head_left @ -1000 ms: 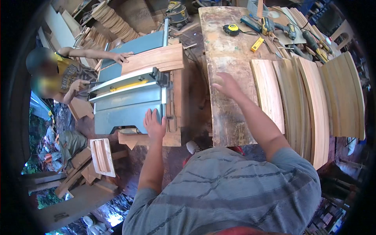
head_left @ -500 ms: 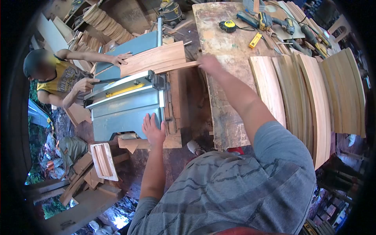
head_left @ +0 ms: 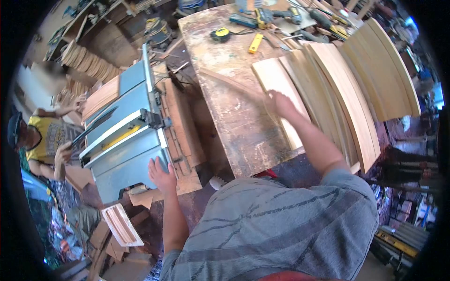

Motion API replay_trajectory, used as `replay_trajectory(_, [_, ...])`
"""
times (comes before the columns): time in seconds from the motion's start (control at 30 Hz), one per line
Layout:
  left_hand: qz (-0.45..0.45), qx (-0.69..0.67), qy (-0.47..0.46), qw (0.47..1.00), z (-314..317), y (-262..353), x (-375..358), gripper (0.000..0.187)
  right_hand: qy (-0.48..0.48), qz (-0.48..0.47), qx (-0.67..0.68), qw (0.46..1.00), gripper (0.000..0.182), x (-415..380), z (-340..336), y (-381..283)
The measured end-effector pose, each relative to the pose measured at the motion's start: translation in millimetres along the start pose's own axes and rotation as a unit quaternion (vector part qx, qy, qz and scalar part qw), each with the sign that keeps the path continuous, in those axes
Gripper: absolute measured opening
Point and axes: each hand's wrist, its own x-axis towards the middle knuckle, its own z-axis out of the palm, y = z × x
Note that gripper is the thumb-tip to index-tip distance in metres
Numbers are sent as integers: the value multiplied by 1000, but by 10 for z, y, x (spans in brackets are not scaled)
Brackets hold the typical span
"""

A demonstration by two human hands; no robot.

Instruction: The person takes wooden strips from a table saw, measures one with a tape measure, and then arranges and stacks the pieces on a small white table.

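Observation:
My right hand [head_left: 282, 105] is closed on one end of a thin wooden strip [head_left: 230, 83], which slants over the worktable [head_left: 220, 112] and is partly blurred. Just beyond that hand lies a row of wooden boards [head_left: 276, 77]. With fingers spread, my left hand [head_left: 162, 176] rests on the near corner of the blue-grey table saw [head_left: 119, 168]. Between that hand and the co-worker runs the saw's metal rip fence [head_left: 117, 136].
Across the saw, a co-worker has one hand by a wide board [head_left: 102, 97] and the other on a dark stick [head_left: 93, 125]. A tape measure [head_left: 220, 34], a yellow tool [head_left: 255, 43] and drills [head_left: 263, 18] lie on the worktable. Behind stands a shop vacuum [head_left: 158, 32].
My right hand has carried the strip away from the saw, rightward over the worktable. The co-worker has drawn the wide board back. My view has turned right; my left hand stays on the saw.

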Motion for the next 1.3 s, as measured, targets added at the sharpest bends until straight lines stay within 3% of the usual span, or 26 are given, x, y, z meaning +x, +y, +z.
replay_trajectory(0.1, [-10, 13, -1, 1000, -10, -3, 8, 61, 89, 10, 16, 996, 25, -801, 266, 2])
replay_trajectory(0.23, [3, 11, 14, 1000, 33, -31, -8, 60, 20, 40, -106, 993, 29, -1224, 167, -126])
replay_trajectory(0.37, [15, 12, -7, 1000, 71, -121, 4, 68, 56, 59, -103, 991, 27, -1296, 162, -84])
replay_trajectory(0.47, [56, 68, -67, 994, 56, -142, 13, 80, 11, 71, -114, 991, 32, -1344, 114, -42])
replay_trajectory(0.53, [94, 59, -122, 986, 23, -158, 42, 88, 2, 38, -136, 990, 39, -1338, 117, 32])
replay_trajectory(0.67, [154, 57, -154, 974, -37, -224, 147, 86, 2, 36, -168, 985, 46, -1351, 4, 4])
replay_trajectory(0.77, [182, 51, -165, 968, -37, -191, 171, 84, -60, 65, -183, 979, 60, -1322, -66, 46])
replay_trajectory(0.83, [168, 45, -138, 975, -27, -170, 152, 80, 24, 49, -188, 981, 82, -1303, -89, 96])
replay_trajectory(0.87, [170, 44, -139, 975, -6, -180, 149, 80, 23, 51, -188, 980, 82, -1258, -88, 151])
replay_trajectory(0.93, [164, 39, -116, 979, 49, -212, 145, 74, 139, 59, -174, 973, 99, -1089, -95, 298])
replay_trajectory(0.97, [166, 40, -115, 979, 55, -220, 141, 74, 116, 92, -138, 979, 112, -999, -133, 328])
replay_trajectory(1.3, [147, 24, -90, 985, 69, -198, 129, 70, 28, 146, -144, 978, 129, -708, -154, 199])
